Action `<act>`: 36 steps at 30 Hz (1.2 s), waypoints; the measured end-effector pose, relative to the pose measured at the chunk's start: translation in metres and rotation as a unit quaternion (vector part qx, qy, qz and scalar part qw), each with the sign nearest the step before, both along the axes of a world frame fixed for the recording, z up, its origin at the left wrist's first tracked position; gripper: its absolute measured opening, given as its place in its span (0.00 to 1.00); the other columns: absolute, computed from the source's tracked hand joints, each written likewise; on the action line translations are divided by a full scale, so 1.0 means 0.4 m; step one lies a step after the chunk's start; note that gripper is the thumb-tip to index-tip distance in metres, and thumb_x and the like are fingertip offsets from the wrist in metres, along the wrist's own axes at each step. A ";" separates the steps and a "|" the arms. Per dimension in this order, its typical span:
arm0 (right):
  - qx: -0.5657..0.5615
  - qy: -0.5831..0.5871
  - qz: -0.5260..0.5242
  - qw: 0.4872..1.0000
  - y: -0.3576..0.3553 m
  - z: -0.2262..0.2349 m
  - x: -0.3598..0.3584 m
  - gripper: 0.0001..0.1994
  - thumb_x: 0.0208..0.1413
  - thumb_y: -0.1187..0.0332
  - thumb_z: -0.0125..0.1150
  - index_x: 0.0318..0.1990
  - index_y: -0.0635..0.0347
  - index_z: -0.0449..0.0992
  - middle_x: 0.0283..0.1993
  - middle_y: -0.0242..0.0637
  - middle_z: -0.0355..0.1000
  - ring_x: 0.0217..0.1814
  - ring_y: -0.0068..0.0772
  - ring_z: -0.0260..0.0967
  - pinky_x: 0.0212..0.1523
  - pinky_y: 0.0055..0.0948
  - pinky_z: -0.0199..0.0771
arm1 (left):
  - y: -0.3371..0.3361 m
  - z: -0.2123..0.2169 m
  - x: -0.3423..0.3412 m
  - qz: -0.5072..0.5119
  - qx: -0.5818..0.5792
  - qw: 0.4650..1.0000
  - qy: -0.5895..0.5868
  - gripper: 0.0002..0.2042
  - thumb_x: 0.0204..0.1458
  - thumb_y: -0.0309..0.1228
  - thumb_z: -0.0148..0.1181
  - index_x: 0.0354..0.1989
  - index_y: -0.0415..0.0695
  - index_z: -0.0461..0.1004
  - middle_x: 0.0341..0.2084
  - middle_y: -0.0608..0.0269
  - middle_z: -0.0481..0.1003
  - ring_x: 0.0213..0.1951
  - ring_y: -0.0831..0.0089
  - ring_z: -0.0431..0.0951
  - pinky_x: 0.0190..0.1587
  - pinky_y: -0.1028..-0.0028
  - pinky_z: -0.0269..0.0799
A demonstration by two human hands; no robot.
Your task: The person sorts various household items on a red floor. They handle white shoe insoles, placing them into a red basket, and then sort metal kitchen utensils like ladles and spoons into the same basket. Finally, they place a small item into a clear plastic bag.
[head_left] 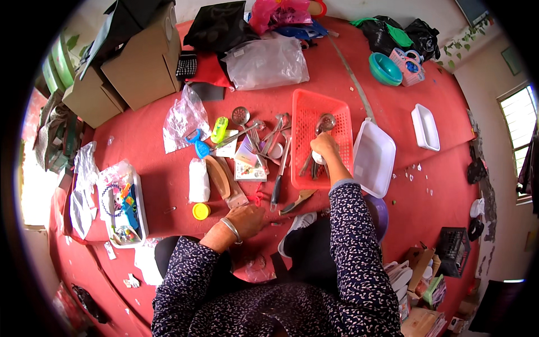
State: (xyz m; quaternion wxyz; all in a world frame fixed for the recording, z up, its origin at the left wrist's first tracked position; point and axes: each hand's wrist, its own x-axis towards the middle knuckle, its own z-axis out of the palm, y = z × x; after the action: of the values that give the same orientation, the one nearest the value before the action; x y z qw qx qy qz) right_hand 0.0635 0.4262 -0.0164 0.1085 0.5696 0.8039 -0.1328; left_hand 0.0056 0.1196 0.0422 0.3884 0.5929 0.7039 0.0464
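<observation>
My feed shows a red floor (426, 180) under everything, with cardboard boxes (140, 67) standing at the far left. Nearer the middle I have the red basket (306, 115), metal utensils lying in it, and just to its right a white tray (375, 157). Well over to the left, a smaller white tub (141, 210) holds toys and trinkets.

The right hand (327, 147) is over the basket, fingers curled down; a small white item (318, 159) shows against it, but I cannot tell whether the grip is closed on it. A ladle (325, 121) lies in the basket just beyond those fingers.

The left hand (246, 220) hovers low in front, fingers partly bent; I cannot tell how open its grip is or whether it has hold of anything. Near it lie the black-handled knife (275, 190), the slotted spoon (240, 115) farther off, and a yellow lid (201, 211).
</observation>
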 end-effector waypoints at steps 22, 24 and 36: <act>0.006 -0.146 0.129 0.981 0.005 -0.103 0.125 0.12 0.42 0.68 0.51 0.36 0.59 0.74 0.40 0.46 0.70 0.44 0.42 0.68 0.43 0.37 0.67 | -0.047 -0.052 0.003 0.021 0.031 0.997 0.075 0.08 0.40 0.29 0.49 0.26 0.40 0.73 0.28 0.51 0.73 0.33 0.58 0.74 0.34 0.64 0.69; 0.023 -0.139 0.141 0.980 0.003 -0.109 0.120 0.12 0.42 0.68 0.50 0.35 0.59 0.74 0.39 0.46 0.70 0.44 0.42 0.68 0.42 0.38 0.67 | -0.052 -0.055 0.004 0.035 0.040 0.995 0.084 0.08 0.40 0.29 0.49 0.26 0.40 0.73 0.27 0.51 0.73 0.33 0.59 0.74 0.34 0.65 0.70; -0.197 0.141 -0.073 0.968 0.135 -0.148 0.162 0.14 0.32 0.65 0.57 0.25 0.70 0.73 0.24 0.46 0.71 0.26 0.37 0.69 0.27 0.35 0.67 | -0.059 -0.043 0.003 -0.011 0.068 0.993 0.100 0.08 0.41 0.29 0.49 0.26 0.40 0.73 0.28 0.52 0.73 0.33 0.59 0.74 0.35 0.66 0.69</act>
State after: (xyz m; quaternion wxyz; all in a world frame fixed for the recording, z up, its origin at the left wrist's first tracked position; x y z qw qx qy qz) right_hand 0.1284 0.4801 -0.0755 0.0940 0.5694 0.7255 -0.3749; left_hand 0.0070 0.0960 0.0249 0.2756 0.6274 0.7277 0.0304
